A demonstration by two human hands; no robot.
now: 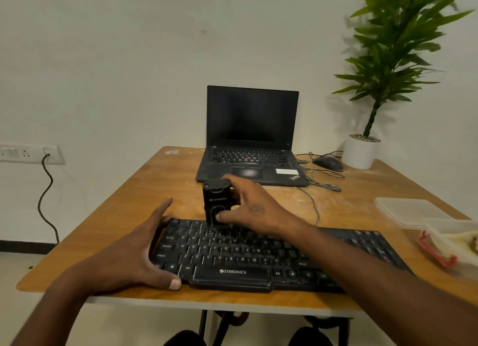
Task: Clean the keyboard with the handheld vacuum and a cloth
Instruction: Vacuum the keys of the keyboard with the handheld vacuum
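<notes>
1. Gripping the black handheld vacuum (216,203) upright: right hand (254,206), fingers and thumb curled around its body, nozzle end down at the top key rows of the keyboard (258,255), left of centre.
2. Left hand (134,252) braces the keyboard's left end: fingers straight along the far left edge, thumb against the front edge near the bottom-left keys. Spread wide, not curled around anything.
3. Black Zebronics keyboard lies flat near the front edge of the wooden table (129,203).
4. Behind it: open ThinkPad laptop (251,136), screen dark. Wired mouse (328,163) just right of the laptop, white potted plant (362,151) beside the mouse.
5. Right edge: clear plastic container (455,245) with red clips, its lid (408,211) lying just behind it. Cloth not identifiable.
</notes>
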